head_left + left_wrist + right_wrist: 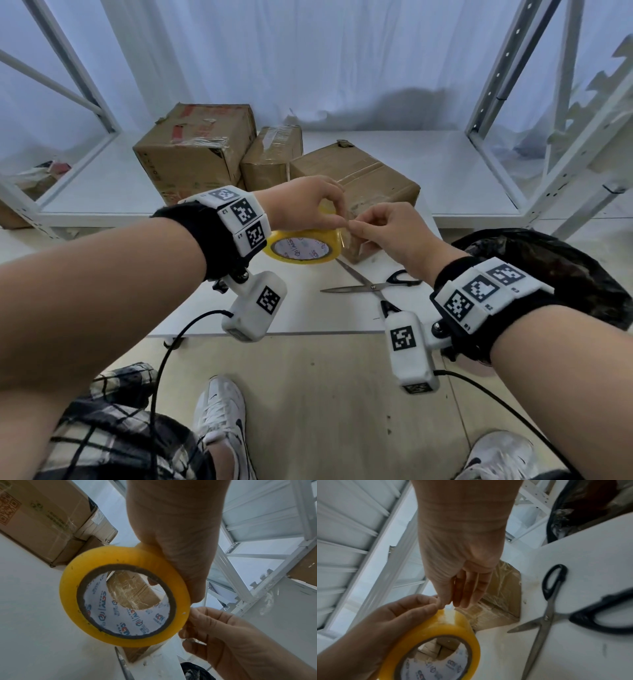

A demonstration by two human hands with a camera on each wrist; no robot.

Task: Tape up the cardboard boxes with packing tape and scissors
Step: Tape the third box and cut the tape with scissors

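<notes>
**Both hands on the tape roll, picking at its end**

The tape (303, 247) is a yellow roll with a printed white core, held in the air above the white surface (308, 308). The left hand (301, 202) grips it from above, fingers (419, 601) curled over the outer rim. The right hand (387, 229) meets it at the rim: thumb and forefinger pinch at the tape's loose end, right where the left fingertips sit, and the other fingers (469, 588) lie straight and pressed together.

Just beyond the fingers lies the nearest box (363, 181), flat and wrapped in clear tape. Two more boxes (195, 150) stand farther off to the left of it. Below the right hand, the scissors (370, 284) lie open on the surface, black handles toward the right wrist. A black bin bag (555, 270) sits to the right of that wrist.
</notes>
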